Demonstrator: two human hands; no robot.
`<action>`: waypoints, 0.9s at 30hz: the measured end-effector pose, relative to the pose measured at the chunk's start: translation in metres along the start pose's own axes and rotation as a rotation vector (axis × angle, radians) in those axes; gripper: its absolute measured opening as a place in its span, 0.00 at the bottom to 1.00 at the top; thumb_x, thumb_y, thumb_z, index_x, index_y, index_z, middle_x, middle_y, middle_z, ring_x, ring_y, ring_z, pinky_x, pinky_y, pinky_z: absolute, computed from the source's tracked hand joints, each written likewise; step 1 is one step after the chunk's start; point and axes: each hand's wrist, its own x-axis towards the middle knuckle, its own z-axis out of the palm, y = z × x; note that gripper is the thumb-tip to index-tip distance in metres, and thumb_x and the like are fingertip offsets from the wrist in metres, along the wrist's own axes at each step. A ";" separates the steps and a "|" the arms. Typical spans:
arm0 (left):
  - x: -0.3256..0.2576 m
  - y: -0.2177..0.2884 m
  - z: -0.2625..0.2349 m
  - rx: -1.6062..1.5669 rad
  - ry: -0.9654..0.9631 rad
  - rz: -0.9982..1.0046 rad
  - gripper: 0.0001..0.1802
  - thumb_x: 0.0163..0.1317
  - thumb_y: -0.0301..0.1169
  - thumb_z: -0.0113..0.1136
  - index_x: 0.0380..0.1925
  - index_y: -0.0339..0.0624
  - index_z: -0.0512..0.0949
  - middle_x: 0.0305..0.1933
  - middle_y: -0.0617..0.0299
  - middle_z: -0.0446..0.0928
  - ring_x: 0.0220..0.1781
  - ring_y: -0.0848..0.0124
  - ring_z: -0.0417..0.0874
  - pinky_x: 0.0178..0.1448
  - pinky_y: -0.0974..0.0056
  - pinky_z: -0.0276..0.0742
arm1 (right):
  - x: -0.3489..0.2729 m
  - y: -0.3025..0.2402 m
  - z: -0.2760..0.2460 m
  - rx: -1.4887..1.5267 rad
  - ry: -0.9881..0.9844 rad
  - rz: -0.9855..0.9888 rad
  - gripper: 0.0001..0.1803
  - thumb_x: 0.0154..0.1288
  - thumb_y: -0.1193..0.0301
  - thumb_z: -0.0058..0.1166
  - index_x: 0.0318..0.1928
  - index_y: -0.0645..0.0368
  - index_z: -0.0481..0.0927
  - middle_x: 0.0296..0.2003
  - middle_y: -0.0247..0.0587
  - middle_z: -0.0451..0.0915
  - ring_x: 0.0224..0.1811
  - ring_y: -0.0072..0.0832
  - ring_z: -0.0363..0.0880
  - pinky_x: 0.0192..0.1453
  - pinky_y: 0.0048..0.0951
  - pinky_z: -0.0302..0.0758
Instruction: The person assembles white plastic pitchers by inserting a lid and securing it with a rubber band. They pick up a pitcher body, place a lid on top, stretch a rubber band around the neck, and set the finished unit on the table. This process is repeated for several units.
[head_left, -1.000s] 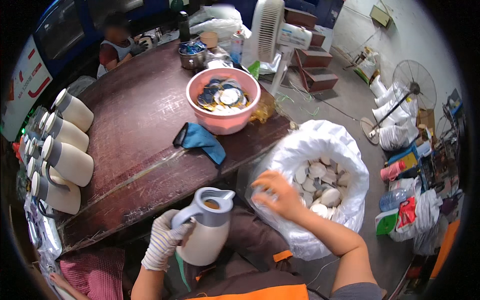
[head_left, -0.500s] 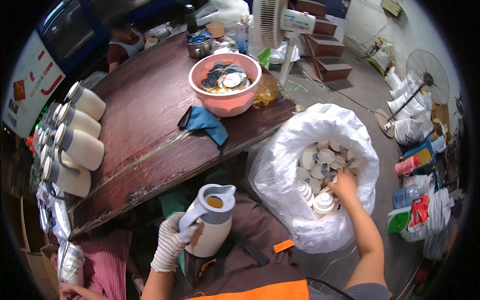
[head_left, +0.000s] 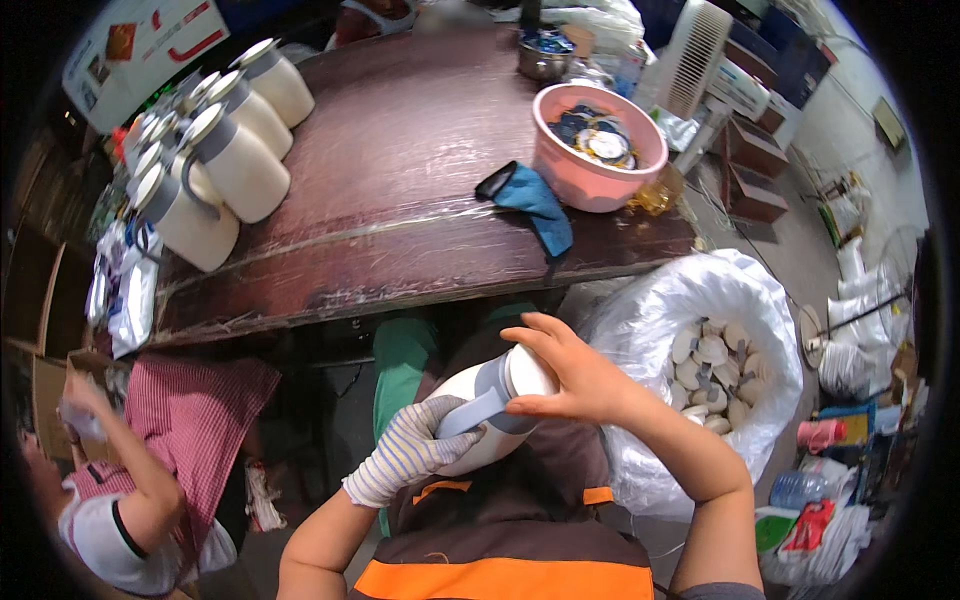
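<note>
A cream thermos jug (head_left: 486, 455) with a grey collar and handle is held tilted over my lap. My left hand (head_left: 408, 452), in a striped knit glove, is closed round the jug's handle. My bare right hand (head_left: 578, 376) grips a white lid (head_left: 528, 372) at the jug's mouth, fingers over its far side and thumb on the near side. Whether the lid is fastened cannot be seen. To the right, a big white plastic sack (head_left: 640, 440) holds many loose lids (head_left: 712, 375).
Several similar jugs (head_left: 240, 160) stand on the left of the dark red table (head_left: 400, 130). A blue cloth (head_left: 535, 205) lies by a pink basin (head_left: 600, 185) of lids and parts. Another person (head_left: 130, 490) sits at lower left. A white fan (head_left: 695, 60) stands behind.
My right hand has come out of the sack to the jug's mouth, which was uncovered and now has a white lid at it. The jug is tilted more. The view has swung left.
</note>
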 end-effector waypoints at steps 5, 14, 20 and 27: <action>-0.003 -0.007 -0.003 0.255 -0.035 0.150 0.19 0.57 0.35 0.67 0.47 0.39 0.81 0.38 0.56 0.82 0.41 0.70 0.83 0.50 0.64 0.77 | -0.020 -0.033 0.021 -0.216 0.124 0.167 0.44 0.57 0.46 0.62 0.69 0.51 0.64 0.62 0.64 0.65 0.64 0.59 0.67 0.66 0.50 0.67; 0.044 -0.017 -0.047 0.249 -0.060 0.245 0.19 0.54 0.28 0.70 0.47 0.37 0.81 0.40 0.62 0.82 0.41 0.75 0.81 0.50 0.68 0.78 | -0.012 -0.032 0.031 -0.264 0.172 -0.578 0.33 0.52 0.57 0.64 0.60 0.47 0.75 0.55 0.49 0.73 0.56 0.47 0.73 0.59 0.45 0.72; 0.100 -0.025 -0.018 0.108 -0.210 0.292 0.14 0.60 0.27 0.66 0.47 0.41 0.80 0.40 0.65 0.81 0.42 0.77 0.77 0.50 0.66 0.77 | 0.001 -0.057 0.031 -0.236 -0.047 -1.046 0.29 0.57 0.58 0.59 0.59 0.51 0.72 0.55 0.44 0.72 0.56 0.40 0.73 0.58 0.40 0.70; 0.080 -0.024 -0.026 0.436 0.158 0.174 0.08 0.60 0.30 0.66 0.39 0.44 0.84 0.35 0.61 0.83 0.39 0.74 0.83 0.47 0.66 0.79 | -0.002 -0.025 0.033 -0.133 0.102 -0.717 0.28 0.53 0.55 0.64 0.55 0.49 0.78 0.50 0.42 0.77 0.55 0.42 0.75 0.57 0.40 0.74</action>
